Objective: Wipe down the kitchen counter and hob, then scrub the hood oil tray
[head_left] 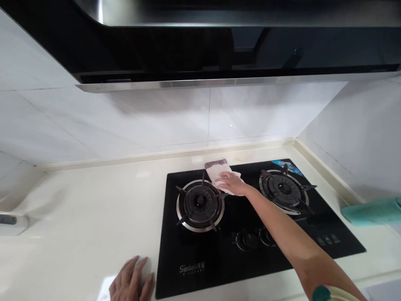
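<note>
My right hand (231,184) presses a white cloth (216,170) with a printed grey-purple edge band onto the back of the black gas stove (219,267). Its fingers are bent over the cloth, between the two burners. The left burner (200,201) lies just left of the cloth, its pan support in place. Beyond my right forearm is the right burner (284,188). My left hand (130,284) rests on the pale countertop (94,225), left of the stove's front corner, fingers stretched out and holding nothing visible. A bright white patch beside its wrist cannot be made out.
A black range hood (188,54) with a metal lower edge hangs low over the stove. Tiled walls (156,121) close off the back and sides. On the right lies a teal cylindrical object (372,212); a white object (12,224) sits at the left edge.
</note>
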